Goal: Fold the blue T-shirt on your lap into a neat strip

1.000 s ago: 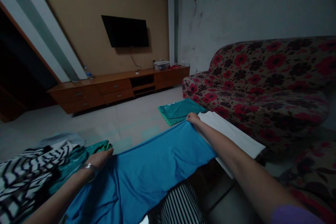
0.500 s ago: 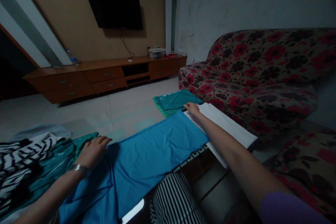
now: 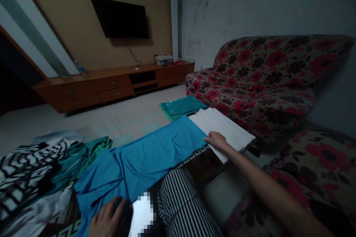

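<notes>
A blue garment (image 3: 155, 152), probably a shirt, lies stretched across the low table, smooth at its right end and bunched at the left. My right hand (image 3: 217, 140) pinches its near right corner, over the edge of a folded white garment (image 3: 228, 126). My left hand (image 3: 109, 217) rests at the near left part of the blue cloth, fingers apart, beside a bright, blurred-out screen (image 3: 141, 213). Beyond the white garment lies a folded teal garment (image 3: 183, 105) with white print.
At the left is a loose heap of striped, teal and grey clothes (image 3: 36, 163). A flowered sofa (image 3: 250, 70) stands at the right. My striped-clad knee (image 3: 180, 200) is close to the table's near edge. A wooden TV cabinet (image 3: 116, 85) runs along the far wall.
My right hand has moved from the far right corner of the blue garment to its near right corner. The left hand has come nearer to me. The camera view has shifted slightly.
</notes>
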`<state>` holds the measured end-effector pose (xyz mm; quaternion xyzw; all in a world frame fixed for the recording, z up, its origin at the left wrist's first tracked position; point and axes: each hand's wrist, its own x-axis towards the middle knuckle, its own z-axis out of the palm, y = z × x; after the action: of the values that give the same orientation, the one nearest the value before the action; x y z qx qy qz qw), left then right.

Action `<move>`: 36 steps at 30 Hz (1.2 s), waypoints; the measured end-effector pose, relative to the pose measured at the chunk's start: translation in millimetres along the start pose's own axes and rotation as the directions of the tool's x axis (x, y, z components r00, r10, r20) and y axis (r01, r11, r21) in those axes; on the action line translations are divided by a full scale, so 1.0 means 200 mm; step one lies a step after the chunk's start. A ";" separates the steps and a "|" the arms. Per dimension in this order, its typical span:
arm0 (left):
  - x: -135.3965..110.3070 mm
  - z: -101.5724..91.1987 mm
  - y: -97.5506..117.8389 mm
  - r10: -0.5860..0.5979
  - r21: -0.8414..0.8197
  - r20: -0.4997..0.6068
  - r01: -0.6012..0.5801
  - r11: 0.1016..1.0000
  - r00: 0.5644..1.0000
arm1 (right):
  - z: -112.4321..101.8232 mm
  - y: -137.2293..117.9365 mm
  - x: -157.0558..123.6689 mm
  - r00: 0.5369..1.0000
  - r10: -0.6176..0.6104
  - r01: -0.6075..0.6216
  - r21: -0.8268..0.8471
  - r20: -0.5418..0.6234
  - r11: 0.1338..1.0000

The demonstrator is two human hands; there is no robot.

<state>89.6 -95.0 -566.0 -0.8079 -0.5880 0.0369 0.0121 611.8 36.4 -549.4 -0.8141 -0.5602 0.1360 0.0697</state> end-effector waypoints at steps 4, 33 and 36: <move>0.02 -0.04 -0.02 -0.006 -0.085 0.006 0.007 0.996 1.000 | 0.04 -0.02 0.04 0.997 0.046 -0.036 0.158 -0.059 0.987; 0.08 -0.10 0.08 0.121 -0.198 -0.023 -0.123 0.972 0.992 | -0.07 0.18 0.05 0.928 -0.201 -0.091 0.717 0.313 0.692; 0.07 -0.14 0.05 0.130 -0.247 -0.031 -0.134 0.960 0.991 | -0.07 0.16 0.04 0.963 -0.138 -0.073 0.719 0.230 0.691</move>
<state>104.9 -83.4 -539.5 -0.8407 -0.5327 -0.0423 -0.0873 647.5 33.6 -546.7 -0.6850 -0.4802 0.4516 0.3102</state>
